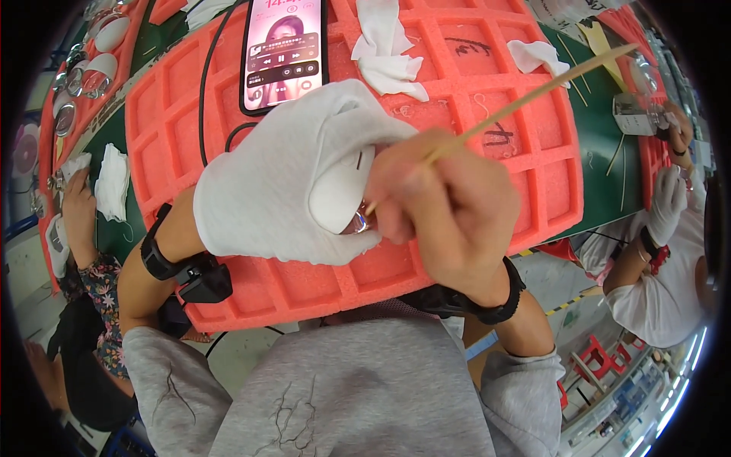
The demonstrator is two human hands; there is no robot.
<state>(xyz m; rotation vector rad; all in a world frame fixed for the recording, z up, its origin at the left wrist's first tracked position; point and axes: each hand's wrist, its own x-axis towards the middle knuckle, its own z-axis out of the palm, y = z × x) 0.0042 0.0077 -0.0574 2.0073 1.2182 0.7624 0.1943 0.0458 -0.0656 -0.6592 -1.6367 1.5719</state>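
My left hand [263,186], in a white cloth glove, is wrapped round a smooth white rounded plastic piece [335,202]. A dark slot marks the upper part of this piece, and a shiny, clear-looking part [358,222] shows at its lower right. My right hand [461,209] is bare and closed round a thin wooden stick [533,94], whose long end sticks out to the upper right. The other end points down at the shiny part; whether it touches cannot be made out. Both hands are above a red foam tray [533,145] divided into square compartments.
On the tray lie a phone [283,57] with a lit screen, a black cable [204,107] and crumpled white cloths [384,57]. Loose sticks [576,76] rest on the green table [601,164]. Co-workers' hands [78,209] are at left and right. Another red tray with white pieces stands at far left.
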